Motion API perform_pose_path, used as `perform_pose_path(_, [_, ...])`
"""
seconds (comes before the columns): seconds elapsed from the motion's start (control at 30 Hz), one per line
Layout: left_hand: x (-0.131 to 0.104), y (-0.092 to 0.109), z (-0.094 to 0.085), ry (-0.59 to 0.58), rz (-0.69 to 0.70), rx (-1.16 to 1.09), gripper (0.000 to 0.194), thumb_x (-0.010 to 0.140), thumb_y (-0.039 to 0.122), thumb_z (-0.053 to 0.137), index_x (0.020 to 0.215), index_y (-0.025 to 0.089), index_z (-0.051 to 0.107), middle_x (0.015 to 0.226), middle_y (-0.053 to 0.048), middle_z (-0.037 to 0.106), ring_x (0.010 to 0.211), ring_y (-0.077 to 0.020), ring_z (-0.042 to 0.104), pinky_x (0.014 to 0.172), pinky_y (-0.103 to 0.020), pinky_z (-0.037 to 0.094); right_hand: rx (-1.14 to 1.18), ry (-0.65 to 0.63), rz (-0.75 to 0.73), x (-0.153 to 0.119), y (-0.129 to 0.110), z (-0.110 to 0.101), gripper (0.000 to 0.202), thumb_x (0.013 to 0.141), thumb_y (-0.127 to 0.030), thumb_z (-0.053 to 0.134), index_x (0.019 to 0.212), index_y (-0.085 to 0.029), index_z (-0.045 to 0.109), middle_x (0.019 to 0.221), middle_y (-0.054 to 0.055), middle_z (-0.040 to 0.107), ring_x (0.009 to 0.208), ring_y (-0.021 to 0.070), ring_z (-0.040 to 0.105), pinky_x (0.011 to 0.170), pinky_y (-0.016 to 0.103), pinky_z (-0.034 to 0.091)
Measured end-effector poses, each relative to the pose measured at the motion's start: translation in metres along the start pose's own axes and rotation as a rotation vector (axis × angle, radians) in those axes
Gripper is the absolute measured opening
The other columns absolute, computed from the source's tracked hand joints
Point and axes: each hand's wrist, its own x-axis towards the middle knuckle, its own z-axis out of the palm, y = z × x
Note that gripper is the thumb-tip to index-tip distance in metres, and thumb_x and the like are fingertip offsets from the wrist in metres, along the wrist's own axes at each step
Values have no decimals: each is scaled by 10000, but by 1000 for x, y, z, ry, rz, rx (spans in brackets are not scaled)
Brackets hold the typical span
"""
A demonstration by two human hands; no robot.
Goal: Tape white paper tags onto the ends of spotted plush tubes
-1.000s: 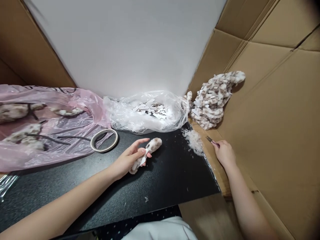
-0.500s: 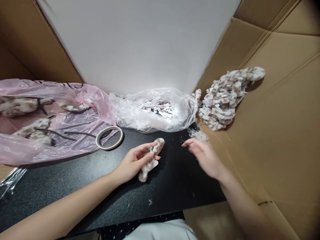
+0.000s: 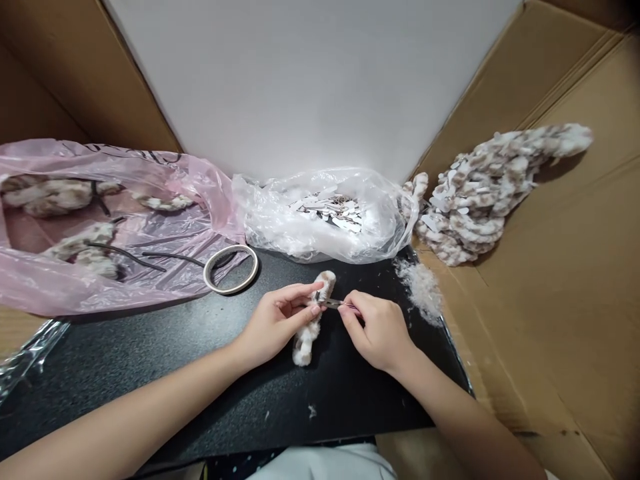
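A short plush strip (image 3: 307,340), white with brown patches, is pinched between the fingers and thumb of my left hand (image 3: 277,323), just above the black tabletop. My right hand (image 3: 377,327) has its thumb and forefinger closed on a thin silvery piece (image 3: 332,303). That piece reaches across to the middle of the plush strip, by my left fingertips. Its exact kind is unclear, as my fingers cover part of it. A small dark mark shows on the strip beside my left forefinger.
A clear plastic bag (image 3: 280,233) holds many flat white pieces. Left of it lies a pink bag (image 3: 165,293) with plush parts and dark cords. A tape roll (image 3: 231,291), loose fluff (image 3: 423,291) and a plush heap (image 3: 470,207) sit around. Cardboard walls (image 3: 550,287) stand at the sides.
My right hand has moved left, from near the fluff to the plush strip, and now grips the silvery piece there. My left hand still holds the strip. The view has shifted slightly.
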Motion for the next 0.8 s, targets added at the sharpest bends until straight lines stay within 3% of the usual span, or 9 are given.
perform_pose_path(0.17, [-1, 0, 0, -1, 38, 79, 383, 733, 269, 762, 1101, 175, 721, 925, -64, 716, 788, -172, 661, 708, -273, 549, -30, 8, -18, -1, -2, 2, 247, 923, -322, 435, 766, -196, 577, 713, 21, 673, 644, 164, 617, 585, 254, 325])
perform_pose_path(0.5, [-1, 3, 2, 8, 54, 128, 358, 715, 246, 764, 1062, 165, 738, 889, -62, 707, 743, -158, 649, 667, -256, 547, -162, 96, -72, -5, -2, 3, 232, 898, -321, 463, 764, -180, 589, 689, 30, 643, 643, 173, 597, 585, 274, 307])
perform_pose_path(0.8, [-2, 6, 6, -9, -84, -8, 413, 648, 251, 806, 1038, 136, 734, 901, -91, 760, 783, -210, 707, 728, -316, 581, -99, 44, -112, -3, 3, 10, 223, 912, -325, 446, 815, -185, 590, 748, 30, 661, 697, 177, 618, 603, 275, 339])
